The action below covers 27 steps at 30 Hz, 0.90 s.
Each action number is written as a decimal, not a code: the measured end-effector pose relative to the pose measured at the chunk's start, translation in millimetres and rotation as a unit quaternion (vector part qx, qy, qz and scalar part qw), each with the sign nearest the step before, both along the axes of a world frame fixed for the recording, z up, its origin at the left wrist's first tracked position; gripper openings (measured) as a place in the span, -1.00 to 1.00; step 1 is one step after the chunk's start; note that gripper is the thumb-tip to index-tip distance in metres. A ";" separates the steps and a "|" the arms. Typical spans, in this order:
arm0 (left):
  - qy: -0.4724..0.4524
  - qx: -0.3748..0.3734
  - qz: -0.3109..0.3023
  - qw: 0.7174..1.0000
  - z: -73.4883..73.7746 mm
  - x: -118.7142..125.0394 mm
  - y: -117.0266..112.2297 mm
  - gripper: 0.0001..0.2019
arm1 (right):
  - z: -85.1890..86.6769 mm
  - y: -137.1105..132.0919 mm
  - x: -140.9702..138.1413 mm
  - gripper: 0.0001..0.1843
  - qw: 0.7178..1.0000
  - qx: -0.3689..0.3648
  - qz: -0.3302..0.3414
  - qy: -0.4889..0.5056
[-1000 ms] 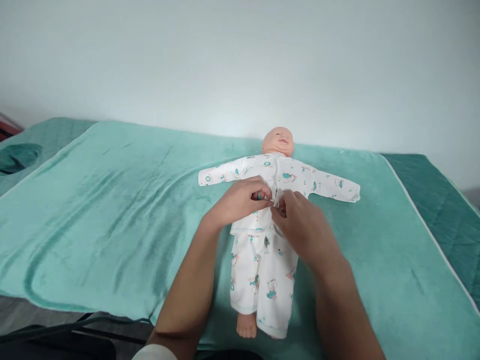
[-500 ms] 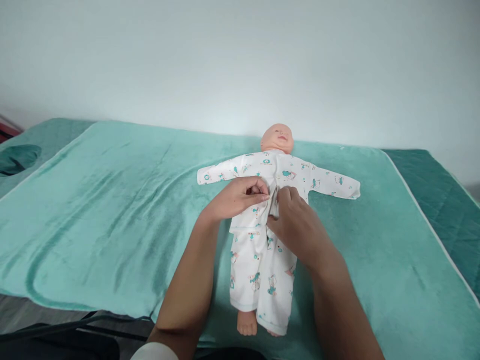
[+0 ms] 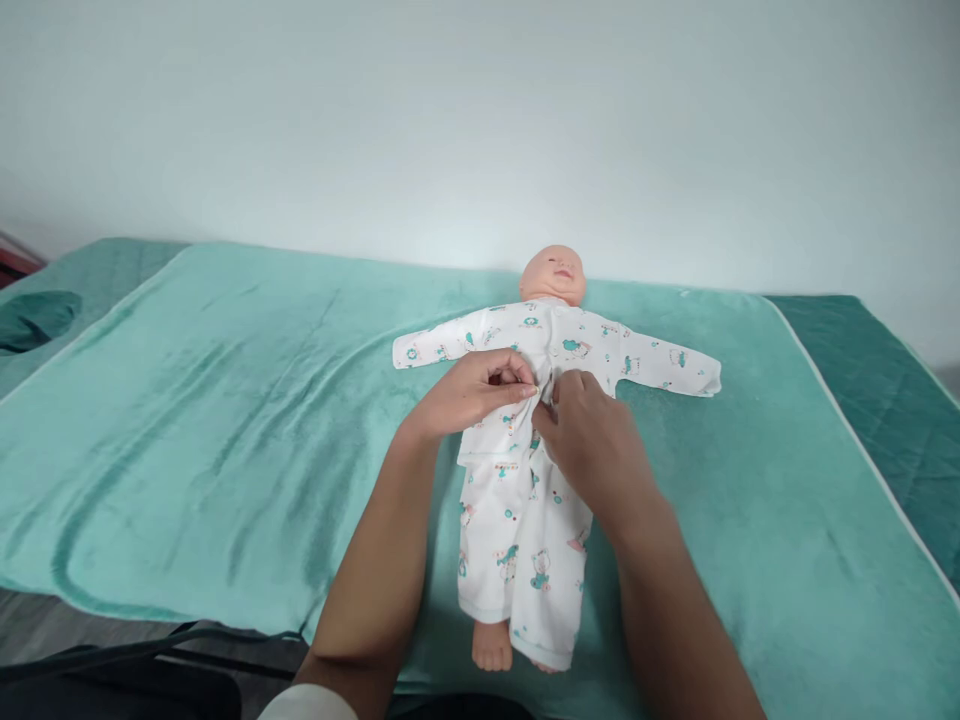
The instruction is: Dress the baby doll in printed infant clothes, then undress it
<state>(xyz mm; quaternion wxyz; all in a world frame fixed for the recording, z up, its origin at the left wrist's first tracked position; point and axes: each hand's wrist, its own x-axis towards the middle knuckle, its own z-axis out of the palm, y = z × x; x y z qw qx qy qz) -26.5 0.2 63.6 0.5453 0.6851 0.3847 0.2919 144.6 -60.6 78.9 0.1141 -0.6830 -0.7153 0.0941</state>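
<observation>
A baby doll lies on its back on a teal blanket, arms spread, dressed in a white printed shirt and matching trousers. My left hand pinches the left edge of the shirt front at the doll's chest. My right hand is closed on the right edge, and the fingertips of both hands meet at the shirt's middle seam. One bare doll foot sticks out of the trouser leg near me.
The blanket covers a padded table with a darker green quilted cover showing at the right and far left. A plain pale wall rises behind. Dark cables or straps lie below the table's near edge at the lower left.
Both hands have shifted slightly up the doll's chest along the shirt front, staying pinched together at the seam. The doll has not moved.
</observation>
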 end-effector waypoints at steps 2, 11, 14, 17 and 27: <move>-0.003 -0.001 0.002 1.000 -0.7 0.1 0.4 -0.81 | -1.2 1.6 -2.7 -0.86 1.000 0.000 -0.014 -0.003; -0.016 0.004 0.000 1.000 0.6 0.2 0.7 -0.81 | 4.3 10.4 17.8 -0.76 0.992 -0.012 0.007 0.126; -0.013 0.009 0.004 1.000 0.5 -0.3 0.6 -0.80 | 9.7 11.9 32.2 -0.78 0.971 -0.078 0.008 0.227; -0.010 0.009 -0.002 1.000 1.5 0.1 -0.6 -0.81 | 11.5 11.7 41.0 -0.76 0.948 -0.143 0.035 0.282; -0.096 -0.055 -0.032 0.993 9.0 8.6 -8.7 -0.86 | 3.2 13.0 47.3 -0.67 0.868 -0.195 0.091 0.448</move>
